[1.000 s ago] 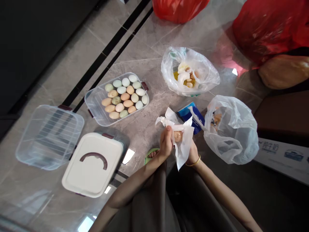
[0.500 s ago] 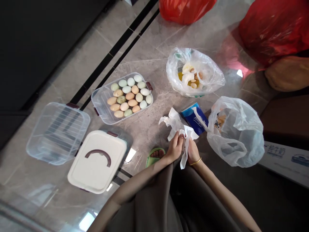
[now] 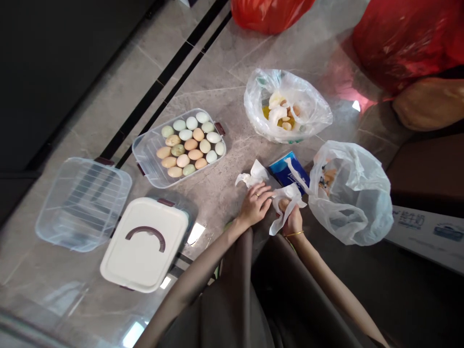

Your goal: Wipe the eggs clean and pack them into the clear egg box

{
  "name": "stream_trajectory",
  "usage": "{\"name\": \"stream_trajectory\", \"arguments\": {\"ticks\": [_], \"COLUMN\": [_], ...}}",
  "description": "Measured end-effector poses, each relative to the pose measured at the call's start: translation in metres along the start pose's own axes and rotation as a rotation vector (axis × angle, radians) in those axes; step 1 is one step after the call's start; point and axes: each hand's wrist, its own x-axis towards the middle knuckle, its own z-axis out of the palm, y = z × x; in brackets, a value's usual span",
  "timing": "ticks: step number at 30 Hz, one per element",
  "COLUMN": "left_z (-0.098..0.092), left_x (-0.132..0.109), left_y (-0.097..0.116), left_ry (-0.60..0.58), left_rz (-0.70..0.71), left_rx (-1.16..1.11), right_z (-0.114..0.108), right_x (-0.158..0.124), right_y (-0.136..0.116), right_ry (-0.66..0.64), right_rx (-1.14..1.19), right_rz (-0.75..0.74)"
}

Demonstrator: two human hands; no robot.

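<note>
My right hand (image 3: 293, 220) is closed around a white tissue (image 3: 290, 195). A tan rounded shape shows within the tissue; it may be an egg, but I cannot tell for sure. My left hand (image 3: 255, 205) is palm down with its fingers stretched out beside that tissue, a ring on one finger. Just beyond the left fingers lies a crumpled tissue (image 3: 255, 173) on the floor. Past both hands is a blue tissue pack (image 3: 284, 169) with a tissue sticking out. Several eggs (image 3: 188, 145) in white, greenish and brown sit in rows in a clear plastic tray (image 3: 148, 147) to the left.
One clear bag (image 3: 311, 108) holds broken eggs and shells; another plastic bag (image 3: 369, 198) stands at right. At left are an empty clear tray (image 3: 83, 203) and a white-lidded box (image 3: 145, 266). Red bags (image 3: 406, 43) lie at the back, a milk carton box (image 3: 427, 232) at right.
My hands have come apart: the left has moved left and opened, letting go of the tissue. The right keeps the tissue, and a tan rounded shape now shows in it.
</note>
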Motion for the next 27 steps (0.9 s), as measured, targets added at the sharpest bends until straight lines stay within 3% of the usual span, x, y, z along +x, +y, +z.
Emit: {"name": "stream_trajectory", "arguments": {"ticks": [3,7,11,16,18,21,24,27], "left_z": [-0.009,-0.019,-0.026,-0.021,-0.017,-0.020,-0.039,-0.059], "left_x": [0.005,0.006,0.014,0.031,0.035,0.036,0.031,0.024], "left_y": [-0.017,-0.028,-0.023,-0.012,-0.013,-0.020,-0.032,-0.044], "left_ry": [0.042,0.118,0.110,-0.121,-0.159,-0.095,-0.016,-0.058], "left_rz": [-0.052,-0.189,-0.178,-0.036,-0.030,-0.102,-0.211,-0.199], "left_rx": [0.311,0.459,0.493,0.522,0.545,0.511,0.438,0.492], "right_z": [-0.001,0.001,0.001,-0.001,-0.002,-0.002,-0.003,-0.007], "right_x": [0.007,0.009,0.010,0.015,0.018,0.022,0.027,0.031], "right_y": [-0.001,-0.002,-0.005,-0.008,-0.008,-0.006,-0.001,0.010], "right_ry": [0.104,0.128,0.092,0.037,0.022,0.023,0.029,0.045], "right_rx": [0.123,0.236,0.330,0.411,0.412,0.395,0.373,0.321], "right_rz": [0.061,0.141,0.222,0.276,0.274,0.280,0.293,0.281]}}
